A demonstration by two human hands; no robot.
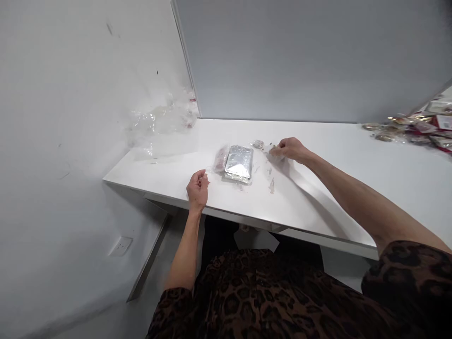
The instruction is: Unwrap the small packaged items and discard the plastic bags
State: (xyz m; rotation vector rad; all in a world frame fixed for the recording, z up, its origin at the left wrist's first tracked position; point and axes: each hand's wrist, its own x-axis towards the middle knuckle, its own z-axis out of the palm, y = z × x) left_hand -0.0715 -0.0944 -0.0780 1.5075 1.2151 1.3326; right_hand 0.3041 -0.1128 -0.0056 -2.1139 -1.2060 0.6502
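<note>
The left hand (197, 188) rests at the table's near edge with its fingers curled in; from where I stand I cannot tell whether they grip anything. Across the table (318, 165), the right hand (291, 149) reaches out with its fingers drawn together over a bit of clear wrap (277, 151), and I cannot make out whether it is pinched or only touched. Between the hands lies the silver pouch (239, 161), flat, shiny face up, its long axis running from near edge to far, the far end leaning slightly right; which end is its top, I can't say. Another packet (236, 178) peeks out beneath its near end. A pink packet (221, 159) lies against its left side, between it and the left hand. On the other side, a small packet (258, 144) and some scraps (271, 185) lie between pouch and right hand. Clear bags (158, 123) heap by the left wall, well apart, and a pile of packets (420, 128) spreads at the far right.
</note>
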